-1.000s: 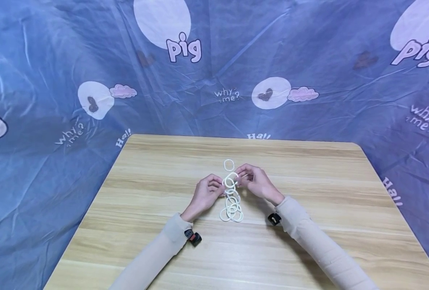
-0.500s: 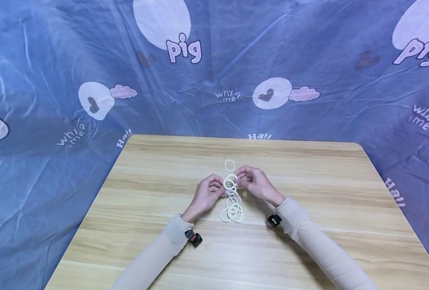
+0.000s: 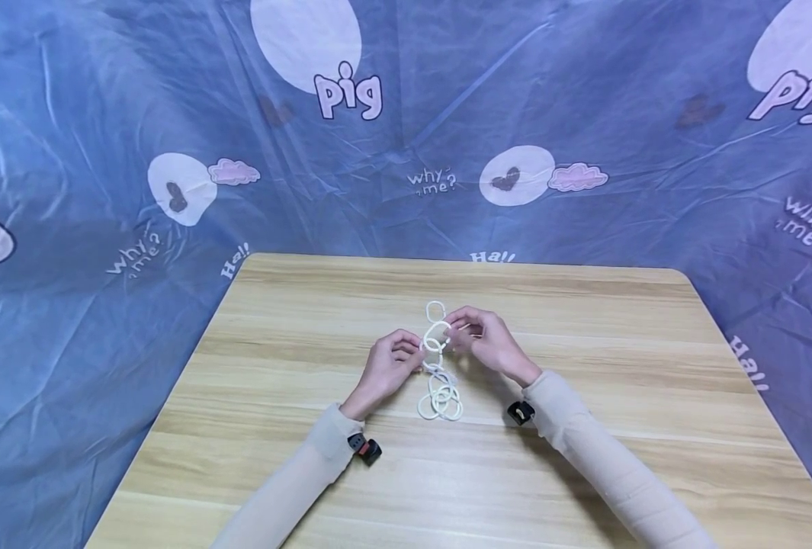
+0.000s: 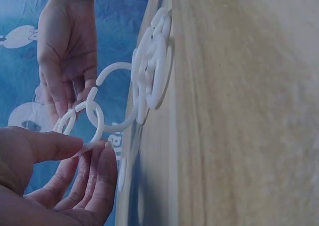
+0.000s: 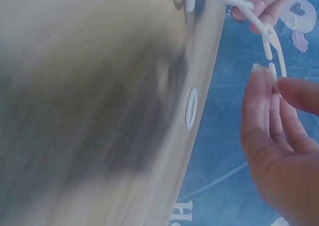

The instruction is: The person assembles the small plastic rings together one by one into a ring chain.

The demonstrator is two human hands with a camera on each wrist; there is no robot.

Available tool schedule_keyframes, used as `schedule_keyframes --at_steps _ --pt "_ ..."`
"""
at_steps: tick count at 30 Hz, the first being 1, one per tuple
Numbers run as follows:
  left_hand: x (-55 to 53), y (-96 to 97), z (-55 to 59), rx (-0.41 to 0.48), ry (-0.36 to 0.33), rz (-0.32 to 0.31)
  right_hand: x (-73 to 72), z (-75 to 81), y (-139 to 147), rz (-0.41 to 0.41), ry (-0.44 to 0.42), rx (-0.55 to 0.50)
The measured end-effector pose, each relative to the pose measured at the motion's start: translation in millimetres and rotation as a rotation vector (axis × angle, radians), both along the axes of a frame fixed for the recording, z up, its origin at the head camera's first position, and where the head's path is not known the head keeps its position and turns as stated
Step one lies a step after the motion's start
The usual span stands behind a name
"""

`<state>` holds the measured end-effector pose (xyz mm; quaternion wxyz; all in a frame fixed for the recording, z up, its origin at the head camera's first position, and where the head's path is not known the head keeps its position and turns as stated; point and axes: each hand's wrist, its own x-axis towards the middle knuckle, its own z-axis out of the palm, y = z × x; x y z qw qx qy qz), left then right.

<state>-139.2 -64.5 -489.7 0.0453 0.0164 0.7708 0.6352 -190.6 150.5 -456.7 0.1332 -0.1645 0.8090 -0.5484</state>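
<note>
My left hand (image 3: 392, 362) pinches a white plastic open link (image 4: 101, 121) between thumb and fingertips. Through it hooks another link, whose gap shows in the left wrist view and which leads down to the linked bunch (image 3: 441, 394) on the table. On the other side, my right hand (image 3: 486, 341) pinches a further white link (image 5: 282, 59) by thumb and fingertips; this one passes through the left hand's link. Both hands are raised over the table, facing each other, with the chain between them. Fingertips hide parts of the held links.
A single loose white link (image 3: 428, 311) lies on the wooden table (image 3: 296, 335) just beyond the hands. Black devices are strapped at both wrists. A blue printed cloth (image 3: 406, 213) hangs behind the table.
My right hand has shifted slightly away from me with its link. The held links, which overlapped half a second ago, now stretch farther apart as a chain. My left hand stays nearly in place.
</note>
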Motion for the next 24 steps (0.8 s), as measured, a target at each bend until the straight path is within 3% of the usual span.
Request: schedule_keyframes --at_steps 7,18,24 --pt "0.3 -4.9 -0.7 -0.001 -0.002 -0.014 -1.5 0.7 1 0.004 -0.020 -0.050" --pt "4.0 -7.1 0.0 -0.139 -0.006 -0.017 -0.6 0.2 -4 0.043 -0.018 -0.059" --pt "-1.5 -11.4 8.2 -0.098 0.037 0.030 -0.3 -0.1 -7 0.057 -0.006 -0.038"
